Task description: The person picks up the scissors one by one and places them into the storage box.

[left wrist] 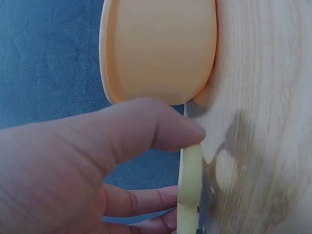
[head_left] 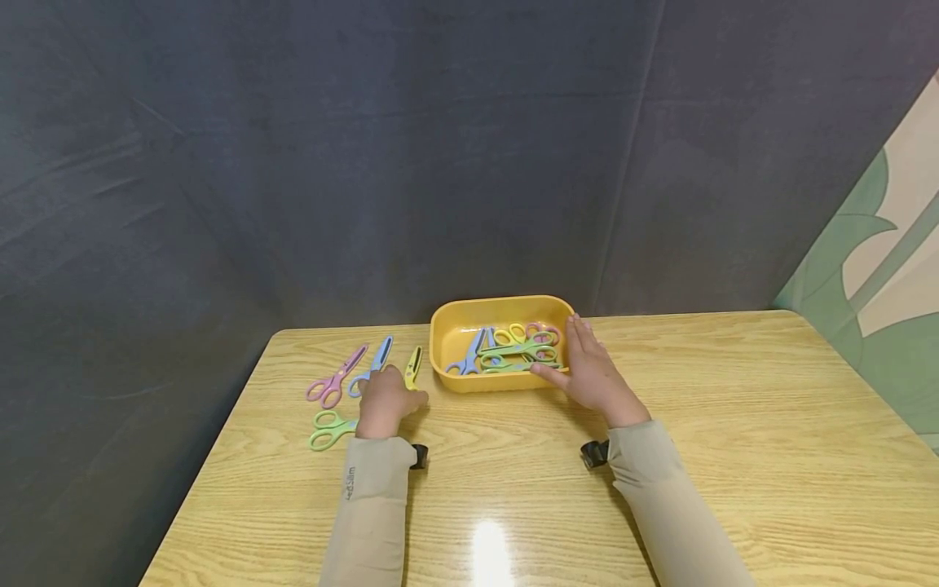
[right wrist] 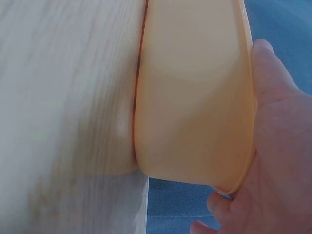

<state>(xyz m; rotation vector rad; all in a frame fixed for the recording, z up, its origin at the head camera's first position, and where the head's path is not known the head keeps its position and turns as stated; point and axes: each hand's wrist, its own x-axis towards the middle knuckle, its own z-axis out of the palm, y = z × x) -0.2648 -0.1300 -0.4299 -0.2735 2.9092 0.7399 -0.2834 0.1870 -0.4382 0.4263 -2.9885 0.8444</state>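
My left hand is low over the table, left of a yellow plastic tub. Its thumb and fingers pinch the yellow handle end of a pair of scissors, whose blade end points away from me. The right hand grips the tub's right front corner, thumb along the front rim and fingers against the right end. Inside the tub lie several scissors, among them a blue pair, green pairs and a yellow pair. The left wrist view hides the blades of the held scissors.
Left of the left hand lie pink scissors and blue scissors, the latter partly covered by the hand. Green scissors lie nearer me, their blades hidden. A dark cloth hangs behind the wooden table.
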